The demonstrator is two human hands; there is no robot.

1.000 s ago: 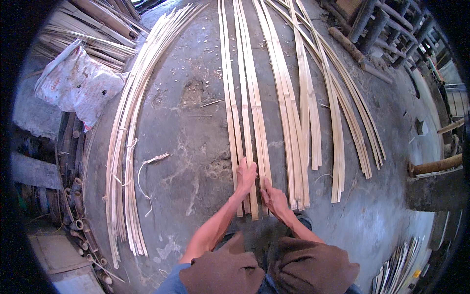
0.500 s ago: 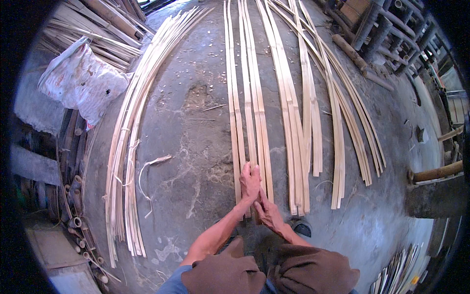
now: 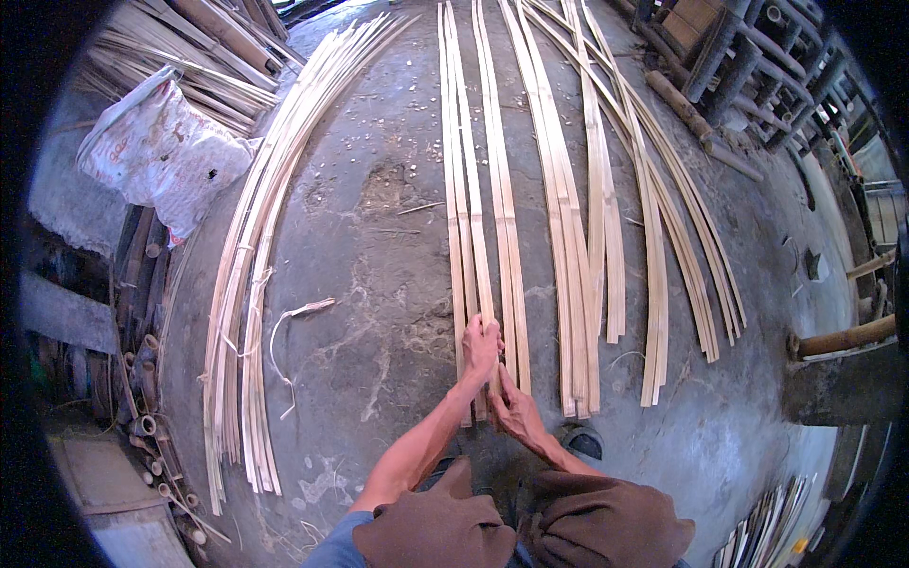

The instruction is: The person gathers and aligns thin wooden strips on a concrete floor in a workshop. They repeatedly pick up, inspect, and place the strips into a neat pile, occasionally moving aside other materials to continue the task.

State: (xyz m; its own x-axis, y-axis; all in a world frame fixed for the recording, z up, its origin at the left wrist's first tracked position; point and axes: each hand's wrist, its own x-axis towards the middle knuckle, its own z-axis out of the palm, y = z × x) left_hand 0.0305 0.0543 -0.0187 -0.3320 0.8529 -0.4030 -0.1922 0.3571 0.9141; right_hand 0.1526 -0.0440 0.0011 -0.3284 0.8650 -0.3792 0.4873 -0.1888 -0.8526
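Note:
Long pale bamboo strips lie lengthwise on the floor ahead of me. My left hand [image 3: 482, 346] is closed round the near part of one bamboo strip [image 3: 477, 251]. Lower down, my right hand [image 3: 517, 413] has its fingers closed on the near end of the same strip, partly hidden by the hand. On its left, close beside it, runs a pair of strips [image 3: 454, 256]. A second pair [image 3: 508, 265] lies to its right, with a narrow gap of floor between.
More strips [image 3: 568, 246] fan out to the right, some crossing. A tied bundle of strips [image 3: 248, 227] lies on the left, near a loose tie [image 3: 275, 352]. A white sack [image 3: 156, 151], cut bamboo tubes [image 3: 144, 426] and a bamboo frame [image 3: 748, 66] stand around the sides.
The held strip has shifted left, away from the right-hand pair and up against the left-hand pair. My hands have moved slightly apart.

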